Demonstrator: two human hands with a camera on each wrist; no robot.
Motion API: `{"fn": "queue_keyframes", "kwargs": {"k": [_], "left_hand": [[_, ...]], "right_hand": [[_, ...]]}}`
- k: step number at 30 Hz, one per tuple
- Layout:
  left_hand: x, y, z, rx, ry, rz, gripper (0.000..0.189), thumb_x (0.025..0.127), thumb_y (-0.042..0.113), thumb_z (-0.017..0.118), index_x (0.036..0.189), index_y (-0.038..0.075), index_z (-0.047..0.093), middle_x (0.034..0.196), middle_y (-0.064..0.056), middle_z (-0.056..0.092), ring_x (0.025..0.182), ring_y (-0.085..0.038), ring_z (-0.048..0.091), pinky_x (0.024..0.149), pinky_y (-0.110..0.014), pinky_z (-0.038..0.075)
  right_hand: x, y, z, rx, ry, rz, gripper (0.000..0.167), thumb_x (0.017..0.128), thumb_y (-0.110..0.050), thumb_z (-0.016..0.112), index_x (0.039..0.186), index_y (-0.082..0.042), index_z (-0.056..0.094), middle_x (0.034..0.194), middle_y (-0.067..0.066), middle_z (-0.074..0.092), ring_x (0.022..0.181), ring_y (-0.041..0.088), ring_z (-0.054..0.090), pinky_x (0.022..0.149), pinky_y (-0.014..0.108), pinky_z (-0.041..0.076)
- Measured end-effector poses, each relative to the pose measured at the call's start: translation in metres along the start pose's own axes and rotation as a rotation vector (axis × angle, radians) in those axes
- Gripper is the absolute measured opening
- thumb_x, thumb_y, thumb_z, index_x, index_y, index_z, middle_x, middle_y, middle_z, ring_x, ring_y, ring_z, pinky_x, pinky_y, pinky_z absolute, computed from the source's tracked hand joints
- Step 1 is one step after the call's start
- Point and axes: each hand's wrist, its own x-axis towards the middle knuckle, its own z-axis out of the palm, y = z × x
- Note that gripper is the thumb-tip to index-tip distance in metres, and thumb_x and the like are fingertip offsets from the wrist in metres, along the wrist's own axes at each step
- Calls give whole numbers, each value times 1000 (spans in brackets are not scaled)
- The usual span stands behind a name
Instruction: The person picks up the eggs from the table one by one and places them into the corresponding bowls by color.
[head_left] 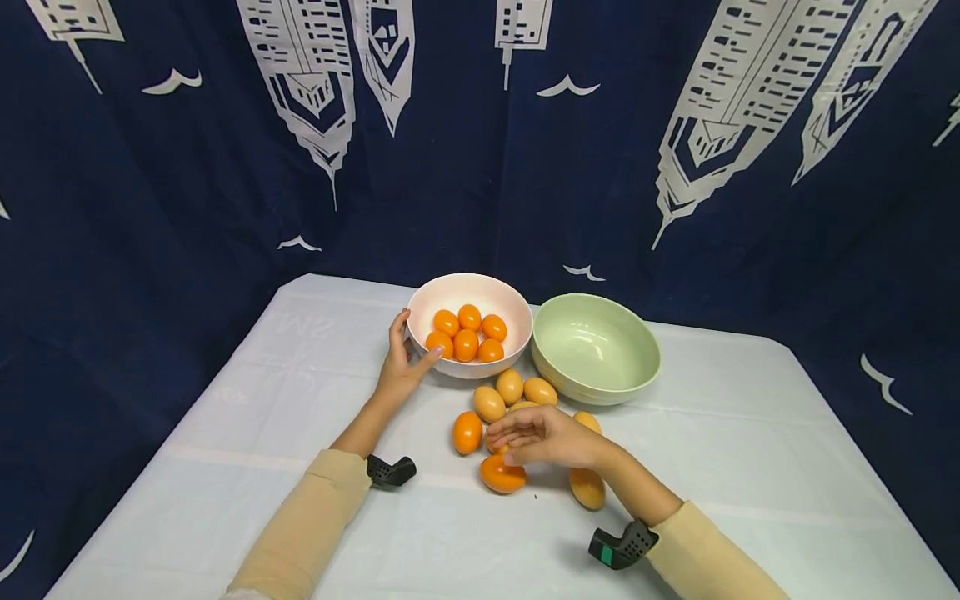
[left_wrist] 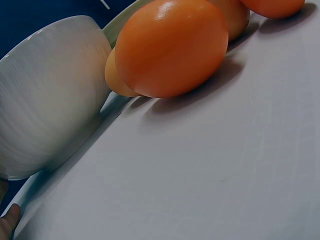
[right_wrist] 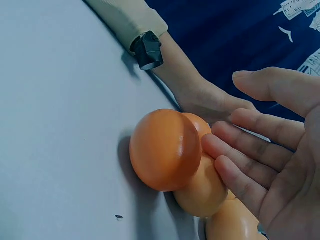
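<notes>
My left hand (head_left: 401,367) holds the left side of a pale pink bowl (head_left: 517,346), its thumb at the near rim and fingers along the outer wall. Several orange eggs (head_left: 466,345) lie in that bowl. Fingers loosely extended, my right hand (head_left: 555,437) is over the eggs on the table, with nothing in its grasp. Just below its thumb lies an orange egg (head_left: 502,475); another orange egg (head_left: 467,432) sits to the left. In the right wrist view, the palm (right_wrist: 295,175) faces the eggs. Several tan eggs (head_left: 489,404) are grouped around, some partly hidden by the right hand.
A light green bowl (head_left: 630,375) stands right beside the pink one. One tan egg (head_left: 587,488) lies under the right wrist. White cloth (head_left: 750,467) covers the table, and a dark blue patterned curtain (head_left: 465,183) hangs behind it.
</notes>
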Motion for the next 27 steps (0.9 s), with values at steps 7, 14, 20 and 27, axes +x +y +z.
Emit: {"fn": "queue_keyframes", "kwargs": {"k": [7,14,20,27], "left_hand": [[0,-1,0,0,-1,0,81,93,18,67,152,15,12,162,-12,5,141,-39,26,115,-45,24],[0,-1,0,5,0,7,80,93,17,67,152,15,12,162,-13,5,140,-39,27,115,-46,24],[0,-1,0,7,1,10,81,92,16,68,151,15,13,162,-12,5,141,-38,27,115,-44,24],[-1,6,-1,-7,-14,31,82,92,12,67,152,6,11,161,-19,4,140,-45,25,114,-51,23]], "right_hand": [[-4,1,3,-36,6,14,42,87,-1,67,125,13,55,122,28,61,116,40,57,98,38,47],[-10,4,10,-175,31,-20,40,86,-7,72,123,6,61,118,20,65,111,31,62,98,41,47],[-13,-1,19,-360,49,-21,40,84,-12,77,121,-1,65,120,9,66,109,18,62,99,35,47],[-11,-6,26,-555,34,-36,37,83,-11,77,119,-9,67,120,0,66,113,12,57,102,34,43]]}}
